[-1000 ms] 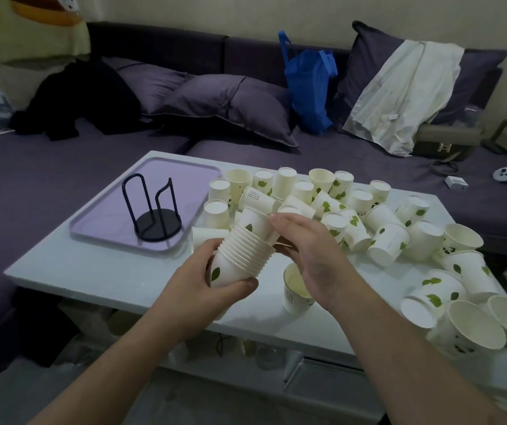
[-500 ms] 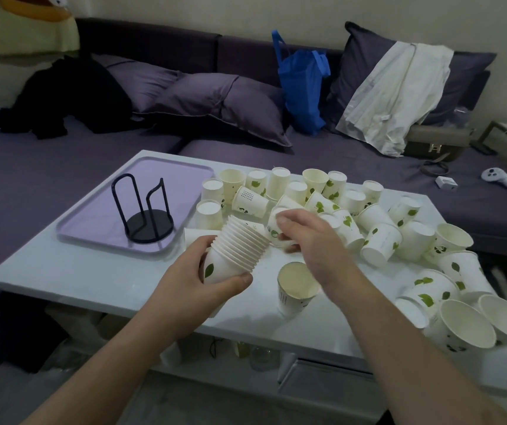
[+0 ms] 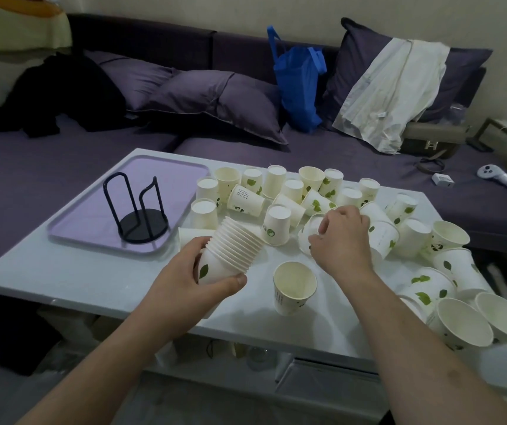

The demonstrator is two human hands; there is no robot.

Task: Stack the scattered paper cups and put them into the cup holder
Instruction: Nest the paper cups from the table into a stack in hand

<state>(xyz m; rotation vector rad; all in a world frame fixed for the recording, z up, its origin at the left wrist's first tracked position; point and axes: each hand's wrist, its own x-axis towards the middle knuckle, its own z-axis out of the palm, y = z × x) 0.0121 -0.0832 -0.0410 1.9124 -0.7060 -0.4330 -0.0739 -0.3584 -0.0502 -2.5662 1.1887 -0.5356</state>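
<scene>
My left hand (image 3: 184, 280) grips a tilted stack of nested paper cups (image 3: 230, 250) above the white table (image 3: 62, 271), rims pointing up and right. My right hand (image 3: 342, 237) reaches into the pile of scattered white cups with green leaf prints (image 3: 316, 204), its fingers curled round a cup lying on its side (image 3: 308, 233). One upright cup (image 3: 293, 286) stands alone near the front between my hands. The black wire cup holder (image 3: 138, 210) stands empty on a purple tray (image 3: 99, 210) at the left.
More cups (image 3: 460, 320) crowd the table's right front corner near the edge. Behind the table runs a purple sofa (image 3: 246, 148) with pillows, a blue bag (image 3: 299, 84), a white garment and a controller (image 3: 495, 176).
My right hand moved from the stack's rim to the right into the cup pile and took hold of a lying cup. My left hand kept the stack, tilting it slightly.
</scene>
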